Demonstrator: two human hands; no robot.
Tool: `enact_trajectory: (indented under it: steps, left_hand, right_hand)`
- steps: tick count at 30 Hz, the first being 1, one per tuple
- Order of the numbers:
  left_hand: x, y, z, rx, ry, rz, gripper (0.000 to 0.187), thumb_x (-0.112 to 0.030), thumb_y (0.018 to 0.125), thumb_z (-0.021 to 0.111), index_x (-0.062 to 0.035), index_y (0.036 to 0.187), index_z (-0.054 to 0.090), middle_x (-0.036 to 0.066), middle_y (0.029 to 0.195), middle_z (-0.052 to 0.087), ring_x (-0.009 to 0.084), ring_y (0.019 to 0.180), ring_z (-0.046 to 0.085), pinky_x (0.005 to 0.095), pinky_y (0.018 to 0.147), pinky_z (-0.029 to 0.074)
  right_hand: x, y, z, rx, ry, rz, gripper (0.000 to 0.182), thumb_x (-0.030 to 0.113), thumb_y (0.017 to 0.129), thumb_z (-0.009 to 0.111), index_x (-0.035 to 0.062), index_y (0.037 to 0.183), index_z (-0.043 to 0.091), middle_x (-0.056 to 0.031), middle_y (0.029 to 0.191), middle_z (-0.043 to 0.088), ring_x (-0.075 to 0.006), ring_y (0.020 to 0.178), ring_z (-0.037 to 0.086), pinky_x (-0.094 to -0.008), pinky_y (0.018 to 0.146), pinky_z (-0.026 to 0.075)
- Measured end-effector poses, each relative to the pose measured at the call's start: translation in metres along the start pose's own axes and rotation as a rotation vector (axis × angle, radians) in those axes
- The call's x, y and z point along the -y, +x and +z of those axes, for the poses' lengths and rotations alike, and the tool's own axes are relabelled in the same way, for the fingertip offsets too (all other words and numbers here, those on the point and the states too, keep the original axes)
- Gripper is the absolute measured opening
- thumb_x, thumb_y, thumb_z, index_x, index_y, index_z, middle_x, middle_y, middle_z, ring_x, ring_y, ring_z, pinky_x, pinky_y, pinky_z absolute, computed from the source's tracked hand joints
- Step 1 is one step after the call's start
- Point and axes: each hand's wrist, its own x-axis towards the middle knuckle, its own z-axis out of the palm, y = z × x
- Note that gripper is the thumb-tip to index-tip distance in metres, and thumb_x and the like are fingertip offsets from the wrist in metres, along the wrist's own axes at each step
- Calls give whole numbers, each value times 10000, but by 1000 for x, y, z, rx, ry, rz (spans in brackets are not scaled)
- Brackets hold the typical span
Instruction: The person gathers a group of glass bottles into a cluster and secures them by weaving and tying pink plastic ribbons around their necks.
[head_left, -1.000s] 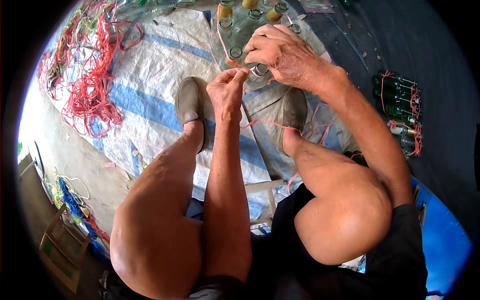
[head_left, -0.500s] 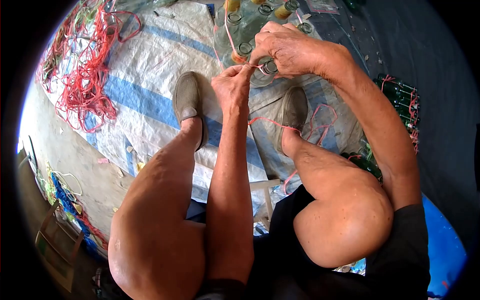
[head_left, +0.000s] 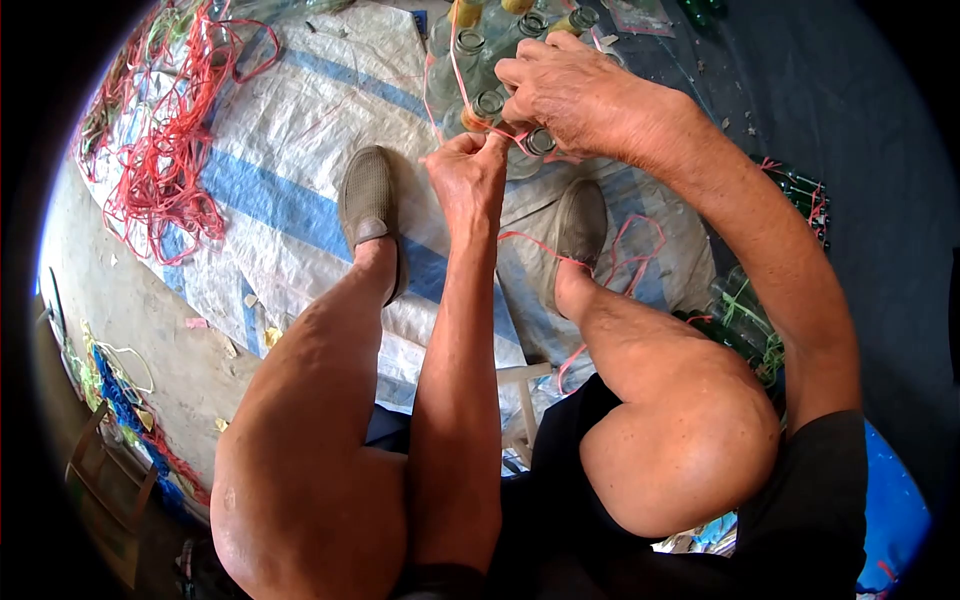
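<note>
Our left hand [head_left: 465, 170] pinches the thin pink string [head_left: 545, 245]; our right hand [head_left: 570, 95] presses curled on the clear glass bottles [head_left: 480, 75], clustered upright on the woven blue-striped tarp [head_left: 290, 200]. Smooth round necks could let a slack loop slip, and we judge a hard tug might topple them

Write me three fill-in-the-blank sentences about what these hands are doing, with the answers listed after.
1. The left hand pinches a strand of ____ string.
2. The right hand rests on a cluster of clear glass ____.
3. A loose tangle of cord lies on the blue-striped ____.

Answers: red; bottles; tarp.
</note>
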Motion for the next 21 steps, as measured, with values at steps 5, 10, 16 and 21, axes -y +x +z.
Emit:
enact_trajectory:
  steps: [5, 10, 16, 21]
  left_hand:
    - [-2, -3, -1, 15, -20, 25, 412, -344, 878, 842, 34, 763, 726, -30, 647, 577, 60, 577, 452, 248, 521, 335]
    - [-7, -6, -2, 49, -17, -4, 410, -352, 889, 832, 23, 768, 721, -40, 658, 567, 56, 585, 445, 250, 522, 322]
    - [-13, -10, -1, 77, -73, 8, 378, -336, 909, 812, 13, 792, 724, -52, 663, 553, 48, 586, 433, 245, 525, 305]
    - [-16, -14, 0, 79, -62, 29, 360, -318, 925, 796, 17, 811, 730, -62, 669, 548, 43, 590, 429, 242, 530, 304]
  right_hand:
    - [-1, -4, -4, -49, -78, 2, 322, 214, 665, 880, 222, 980, 812, 22, 1089, 634, -208, 1156, 577, -399, 921, 460]
    - [-3, -11, 0, -177, -61, -3, 283, 255, 659, 881, 198, 928, 818, 18, 1086, 621, -208, 1132, 574, -383, 904, 459]
    - [-6, -23, -11, -224, -55, 1, 177, 250, 725, 836, 164, 876, 803, 17, 1050, 602, -196, 1109, 551, -371, 912, 441]
    - [-2, -30, -24, -330, 65, -8, 201, 113, 697, 820, 52, 859, 717, -25, 1031, 592, -231, 1065, 568, -393, 946, 451]
